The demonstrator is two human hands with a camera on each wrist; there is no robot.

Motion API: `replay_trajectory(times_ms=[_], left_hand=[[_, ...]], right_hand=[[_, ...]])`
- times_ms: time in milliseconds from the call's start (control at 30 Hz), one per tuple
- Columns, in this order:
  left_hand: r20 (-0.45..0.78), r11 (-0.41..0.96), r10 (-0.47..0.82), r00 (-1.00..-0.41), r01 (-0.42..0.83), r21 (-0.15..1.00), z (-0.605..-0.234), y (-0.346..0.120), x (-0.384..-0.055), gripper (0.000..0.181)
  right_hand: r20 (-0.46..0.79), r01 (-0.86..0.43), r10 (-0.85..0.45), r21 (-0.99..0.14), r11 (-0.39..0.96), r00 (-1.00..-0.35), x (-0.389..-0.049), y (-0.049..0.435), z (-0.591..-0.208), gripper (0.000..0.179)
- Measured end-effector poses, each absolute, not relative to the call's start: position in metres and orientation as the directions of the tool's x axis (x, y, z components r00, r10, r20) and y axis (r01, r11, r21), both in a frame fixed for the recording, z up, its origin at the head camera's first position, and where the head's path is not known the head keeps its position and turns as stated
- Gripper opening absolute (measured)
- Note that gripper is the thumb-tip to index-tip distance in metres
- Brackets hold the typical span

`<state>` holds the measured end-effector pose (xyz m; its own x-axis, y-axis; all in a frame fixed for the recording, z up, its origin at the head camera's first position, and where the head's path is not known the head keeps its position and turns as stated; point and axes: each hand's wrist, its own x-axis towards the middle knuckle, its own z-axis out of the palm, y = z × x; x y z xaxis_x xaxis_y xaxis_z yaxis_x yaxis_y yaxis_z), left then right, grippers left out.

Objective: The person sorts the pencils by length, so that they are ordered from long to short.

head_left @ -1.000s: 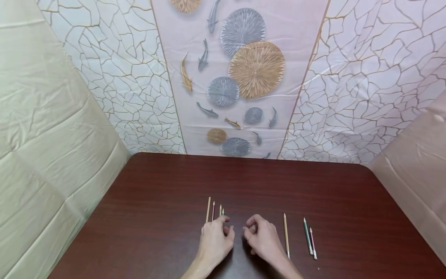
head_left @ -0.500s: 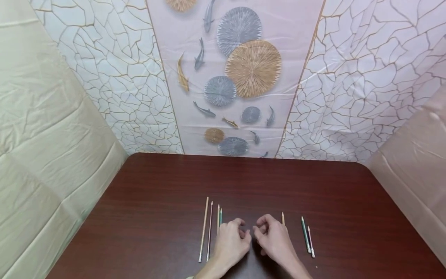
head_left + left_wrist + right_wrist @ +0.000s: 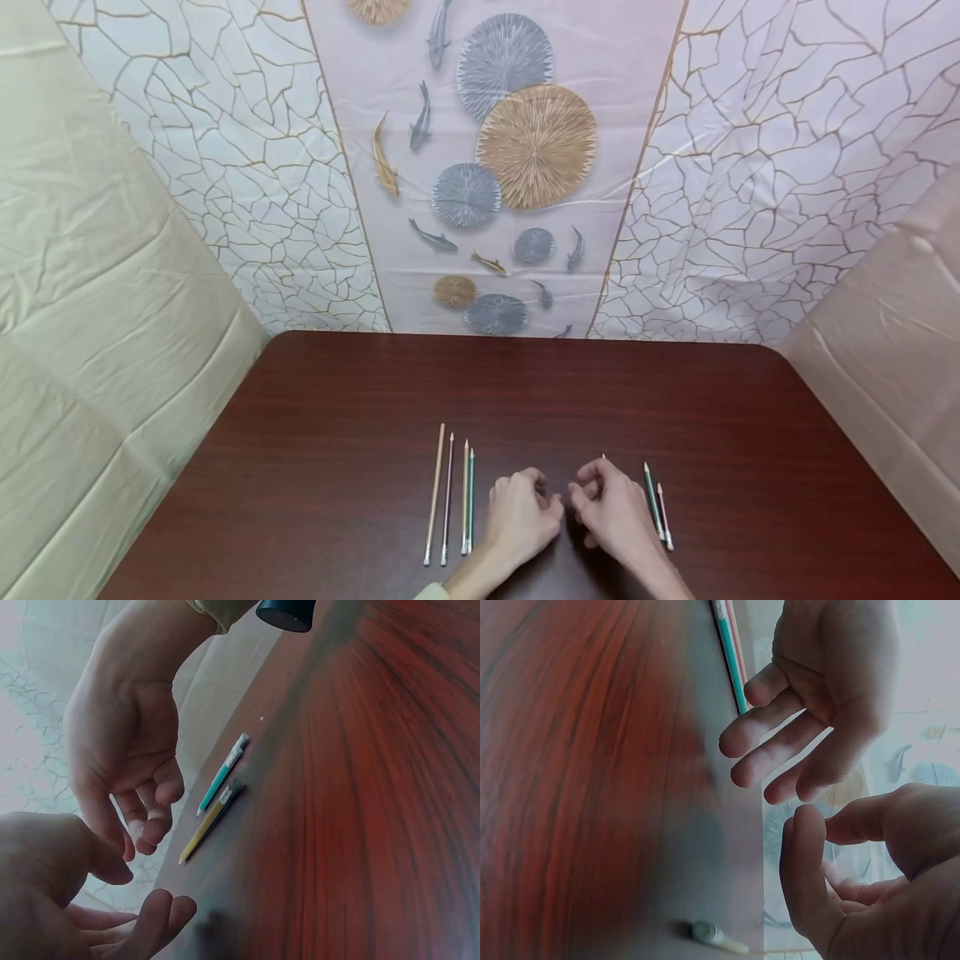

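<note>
My left hand (image 3: pixel 522 517) hovers or rests just right of several pencils, its fingers loosely bent around nothing. Facing it, my right hand (image 3: pixel 615 512) also has relaxed, bent fingers and holds nothing; it hides most of a gold pencil (image 3: pixel 718 937). In the left group lie a long light-wood pencil (image 3: pixel 435 493), a purplish pencil (image 3: pixel 447 500), a gold pencil (image 3: pixel 464 504) and a green pencil (image 3: pixel 471 500), roughly parallel. Right of my right hand are a green pencil (image 3: pixel 652 500) and a shorter pink pencil (image 3: pixel 665 518). The two hands are slightly apart.
The dark red-brown wooden table (image 3: pixel 337 400) has rounded far corners. Patterned cloth (image 3: pixel 495 208) hangs behind it, and beige cloth sheets (image 3: pixel 135 333) stand at both sides. A black cylindrical object (image 3: pixel 286 613) shows near the other wrist in the left wrist view.
Both hands have moved right. My left hand has uncovered the left group of pencils, while my right hand has come over the gold pencil. The view has turned slightly right.
</note>
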<state>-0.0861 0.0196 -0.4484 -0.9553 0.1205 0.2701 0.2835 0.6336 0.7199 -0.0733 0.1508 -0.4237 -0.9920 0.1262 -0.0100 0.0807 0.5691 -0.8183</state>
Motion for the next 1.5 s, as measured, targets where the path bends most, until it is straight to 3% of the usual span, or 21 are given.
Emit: replay_trajectory(times_ms=[600,1200,1500], left_hand=[[0.195,0.605,0.147,-0.97,0.244,0.758,-0.451,0.055,-0.081,0.02],[0.203,0.67,0.13,-0.971,0.236,0.704,-0.453,0.079,-0.081,0.033],[0.199,0.683,0.13,-0.971,0.234,0.692,-0.454,0.087,-0.085,0.03]], right_hand=[[-0.027,0.149,0.209,-0.789,0.596,-0.978,-0.068,0.188,-0.425,0.02],[-0.033,0.202,0.268,-0.747,0.634,-0.963,-0.065,0.219,-0.427,0.023],[-0.048,0.231,0.293,-0.737,0.636,-0.955,-0.064,0.226,-0.429,0.022]])
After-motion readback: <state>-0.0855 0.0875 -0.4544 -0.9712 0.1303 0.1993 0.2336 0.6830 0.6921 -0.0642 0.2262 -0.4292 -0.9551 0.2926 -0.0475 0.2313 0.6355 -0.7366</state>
